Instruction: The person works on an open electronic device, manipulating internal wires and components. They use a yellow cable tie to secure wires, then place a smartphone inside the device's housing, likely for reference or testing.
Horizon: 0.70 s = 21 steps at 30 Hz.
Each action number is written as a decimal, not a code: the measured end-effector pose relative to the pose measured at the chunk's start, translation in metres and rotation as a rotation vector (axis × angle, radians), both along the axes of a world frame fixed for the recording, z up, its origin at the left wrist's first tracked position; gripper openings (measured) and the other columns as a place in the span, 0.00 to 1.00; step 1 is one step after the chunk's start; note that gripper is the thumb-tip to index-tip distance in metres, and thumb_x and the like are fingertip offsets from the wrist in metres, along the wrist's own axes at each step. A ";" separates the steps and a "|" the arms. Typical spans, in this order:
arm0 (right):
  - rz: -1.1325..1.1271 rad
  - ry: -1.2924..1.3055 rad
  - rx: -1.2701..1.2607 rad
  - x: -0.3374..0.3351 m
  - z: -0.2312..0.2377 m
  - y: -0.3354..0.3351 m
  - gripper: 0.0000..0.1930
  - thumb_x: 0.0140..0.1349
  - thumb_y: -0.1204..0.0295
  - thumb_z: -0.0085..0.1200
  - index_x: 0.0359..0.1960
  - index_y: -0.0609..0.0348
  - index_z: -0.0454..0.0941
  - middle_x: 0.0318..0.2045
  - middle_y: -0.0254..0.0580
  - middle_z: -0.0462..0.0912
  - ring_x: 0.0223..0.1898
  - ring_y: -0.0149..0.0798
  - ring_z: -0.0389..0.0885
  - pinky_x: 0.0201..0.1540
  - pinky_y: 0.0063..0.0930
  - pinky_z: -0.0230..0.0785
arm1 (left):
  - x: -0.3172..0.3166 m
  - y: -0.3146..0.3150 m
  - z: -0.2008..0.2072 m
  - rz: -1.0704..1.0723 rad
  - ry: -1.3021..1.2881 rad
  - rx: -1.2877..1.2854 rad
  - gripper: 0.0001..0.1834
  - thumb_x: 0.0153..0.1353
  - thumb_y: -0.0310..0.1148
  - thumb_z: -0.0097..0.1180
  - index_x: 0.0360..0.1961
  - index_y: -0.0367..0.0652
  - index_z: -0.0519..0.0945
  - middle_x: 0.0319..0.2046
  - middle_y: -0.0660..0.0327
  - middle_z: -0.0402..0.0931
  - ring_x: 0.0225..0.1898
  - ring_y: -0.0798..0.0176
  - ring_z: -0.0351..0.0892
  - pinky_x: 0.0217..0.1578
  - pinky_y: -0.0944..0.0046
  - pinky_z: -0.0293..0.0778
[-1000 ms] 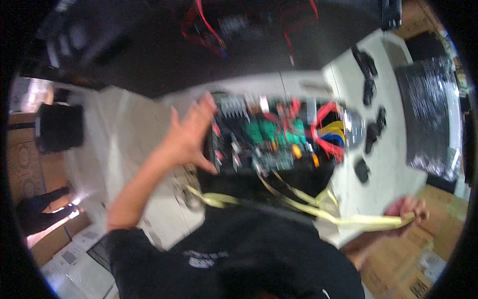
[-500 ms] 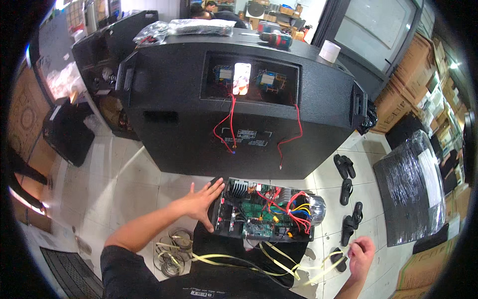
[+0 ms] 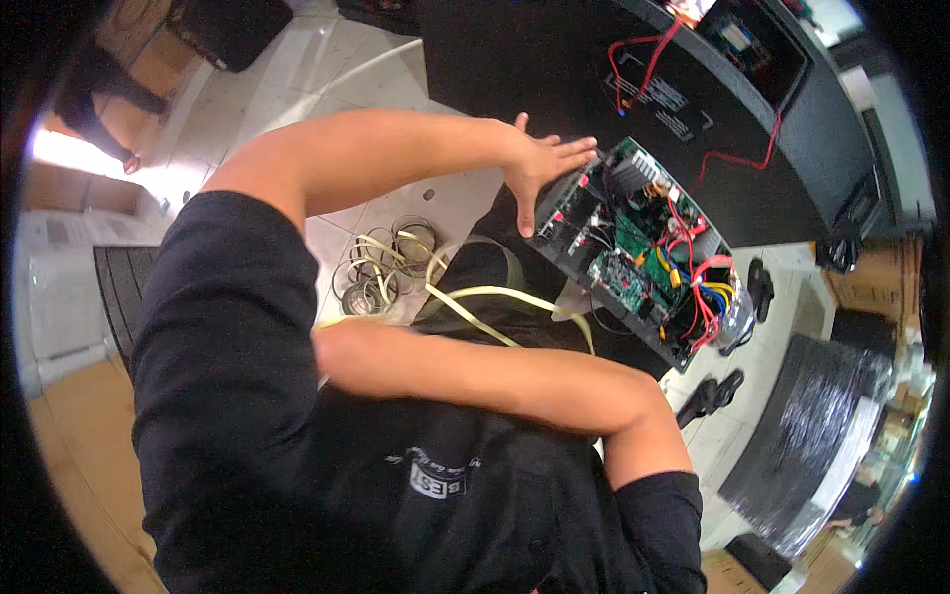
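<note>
My left hand [image 3: 539, 166] lies with fingers spread on the near-left end of an amplifier-like module [image 3: 625, 265], an open black chassis of green circuit boards, heat sinks and red, blue and yellow wires. The module rests at a slant across my lap. My right arm crosses in front of my body. My right hand [image 3: 348, 358], slightly blurred, is closed at the left, with a pale yellow strap [image 3: 500, 294] running by it; its fingertips are hidden. Loops of the same strap lie in a tangled coil [image 3: 381, 269] on the floor.
Ahead stands a large black speaker cabinet [image 3: 534, 69] with red wires [image 3: 742, 156] hanging from its opening. Black sandals [image 3: 711, 394] lie on the tiles at right, near a plastic-wrapped black panel [image 3: 792, 436]. Cardboard boxes [image 3: 876, 287] stand beyond.
My right hand has swung from the far right across my body to the left. My view has turned, so the module now appears higher, slanted. The left hand stays on its end.
</note>
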State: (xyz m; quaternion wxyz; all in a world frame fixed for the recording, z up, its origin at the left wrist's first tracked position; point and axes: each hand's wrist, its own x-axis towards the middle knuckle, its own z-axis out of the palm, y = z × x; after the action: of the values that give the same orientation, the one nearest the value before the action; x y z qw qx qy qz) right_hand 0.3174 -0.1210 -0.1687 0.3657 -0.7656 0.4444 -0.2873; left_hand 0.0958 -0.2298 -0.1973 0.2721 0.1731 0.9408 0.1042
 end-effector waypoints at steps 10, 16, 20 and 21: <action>-0.520 0.191 0.178 -0.110 -0.010 0.130 0.16 0.61 0.69 0.60 0.49 0.59 0.80 0.41 0.49 0.82 0.47 0.53 0.85 0.47 0.48 0.80 | 0.003 -0.003 0.000 0.044 0.068 0.011 0.93 0.16 0.61 0.84 0.82 0.56 0.32 0.82 0.64 0.21 0.82 0.44 0.37 0.66 0.11 0.38; -0.916 0.428 0.619 -0.109 -0.044 0.249 0.13 0.60 0.68 0.62 0.45 0.59 0.81 0.40 0.49 0.83 0.41 0.54 0.86 0.43 0.48 0.81 | 0.004 -0.009 -0.014 0.020 0.150 0.059 0.91 0.21 0.62 0.84 0.81 0.60 0.32 0.82 0.65 0.22 0.81 0.43 0.40 0.67 0.11 0.38; -0.875 0.509 0.514 -0.108 -0.053 0.232 0.08 0.60 0.68 0.60 0.33 0.59 0.85 0.38 0.49 0.85 0.36 0.53 0.88 0.37 0.46 0.81 | 0.004 -0.008 -0.014 0.009 0.145 0.044 0.92 0.20 0.61 0.85 0.81 0.58 0.31 0.82 0.61 0.22 0.81 0.39 0.39 0.67 0.11 0.38; -0.838 0.558 0.488 -0.107 -0.049 0.223 0.07 0.60 0.69 0.60 0.32 0.59 0.85 0.37 0.49 0.86 0.34 0.51 0.88 0.35 0.45 0.81 | 0.005 -0.007 -0.010 0.022 0.096 0.027 0.92 0.20 0.61 0.85 0.81 0.57 0.31 0.82 0.60 0.22 0.81 0.38 0.39 0.67 0.12 0.38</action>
State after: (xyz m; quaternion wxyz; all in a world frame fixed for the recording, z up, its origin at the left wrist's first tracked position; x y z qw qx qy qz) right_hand 0.2106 0.1025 -0.2173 0.2553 -0.4638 0.8442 -0.0831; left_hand 0.1011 -0.2364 -0.2075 0.2233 0.1710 0.9531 0.1113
